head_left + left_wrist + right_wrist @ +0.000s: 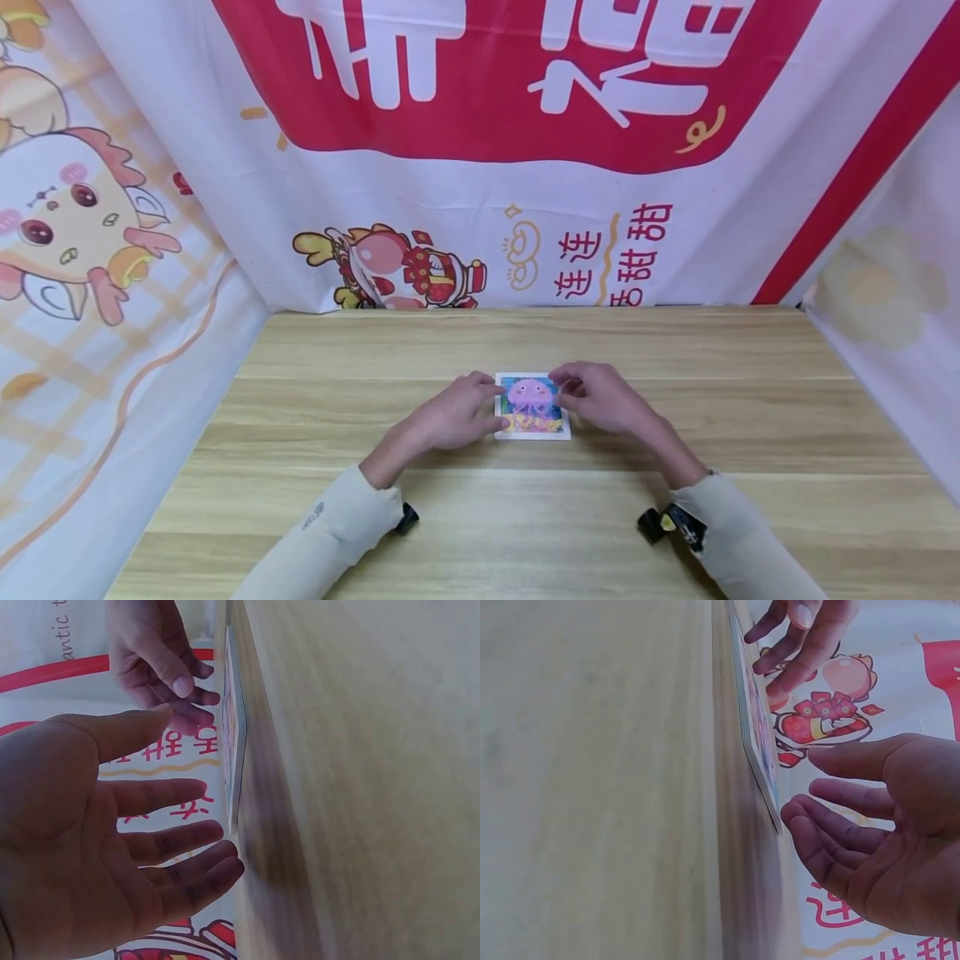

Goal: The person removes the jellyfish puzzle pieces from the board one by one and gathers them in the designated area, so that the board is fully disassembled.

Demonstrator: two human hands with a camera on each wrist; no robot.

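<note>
Where left hand (457, 414) and right hand (602, 397), loosely spread, flank jellyfish card (531, 408), positioning is presumed, light edge contact needed next.

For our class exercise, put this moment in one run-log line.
Jellyfish card: on wooden table | Left hand: at card's left edge | Right hand: at its right edge | Contact: unclear
</note>
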